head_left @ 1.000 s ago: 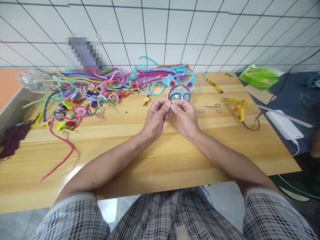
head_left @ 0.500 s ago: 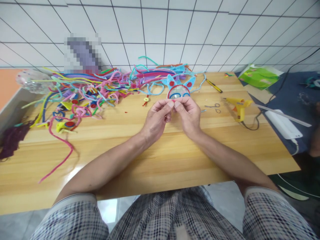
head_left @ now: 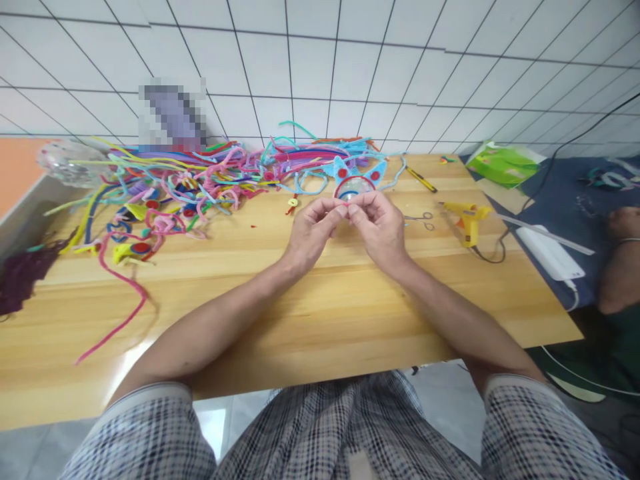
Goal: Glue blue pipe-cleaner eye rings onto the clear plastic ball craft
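Observation:
My left hand (head_left: 314, 230) and my right hand (head_left: 377, 227) meet over the middle of the table, thumbs and forefingers pinched together. Between their tips shows a small red piece (head_left: 347, 204), fuzzy like pipe cleaner; most of it is hidden by the fingers. Just behind the hands stands a clear round ornament (head_left: 356, 187) with a red rim, a blue curved strip and blue pointed ears (head_left: 376, 175) bearing red dots. Its lower part is covered by my fingers. Small scissors (head_left: 424, 221) lie to the right of my right hand.
A tangled heap of coloured pipe cleaners (head_left: 200, 173) fills the back left, with a pink one (head_left: 135, 287) trailing forward. On the right are a yellow glue gun (head_left: 467, 220), a yellow cutter (head_left: 421, 179), a white power strip (head_left: 550, 253) and a green packet (head_left: 505, 165). Another person's arm (head_left: 623, 267) is at the right edge.
The view has turned slightly right. Both hands keep pinching the small red piece, with slight finger movement. More of the other person's arm shows at the right.

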### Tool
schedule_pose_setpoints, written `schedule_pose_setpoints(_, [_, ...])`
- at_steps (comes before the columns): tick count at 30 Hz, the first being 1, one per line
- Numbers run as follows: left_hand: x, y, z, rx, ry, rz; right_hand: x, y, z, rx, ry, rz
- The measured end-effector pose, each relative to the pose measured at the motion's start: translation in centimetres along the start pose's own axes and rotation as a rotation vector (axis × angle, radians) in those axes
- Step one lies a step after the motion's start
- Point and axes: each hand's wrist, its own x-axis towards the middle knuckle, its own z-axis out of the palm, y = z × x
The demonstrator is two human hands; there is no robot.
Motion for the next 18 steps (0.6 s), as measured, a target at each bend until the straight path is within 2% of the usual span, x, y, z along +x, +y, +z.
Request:
schedule_pose_setpoints(5, [-0.2,-0.2,0.2,0.031,-0.031,-0.021,-0.6,-0.3,-1.2,-0.059,-0.025,-0.012])
schedule_pose_setpoints(11, [-0.8,-0.7,0.4,0.07,-0.073,0.051,-1.8,-0.1,-1.6,-0.028,-0.027,0.006])
schedule_pose_setpoints(14, [-0.9,-1.0,0.4,0.064,-0.066,0.012,-2.1,0.7,-1.7,0.046,-0.045,0.022])
schedule_pose_setpoints(18, [-1.1,-1.4,0.4,0.057,-0.054,-0.063,-2.3,1.9,-2.1,0.03,-0.035,-0.022])
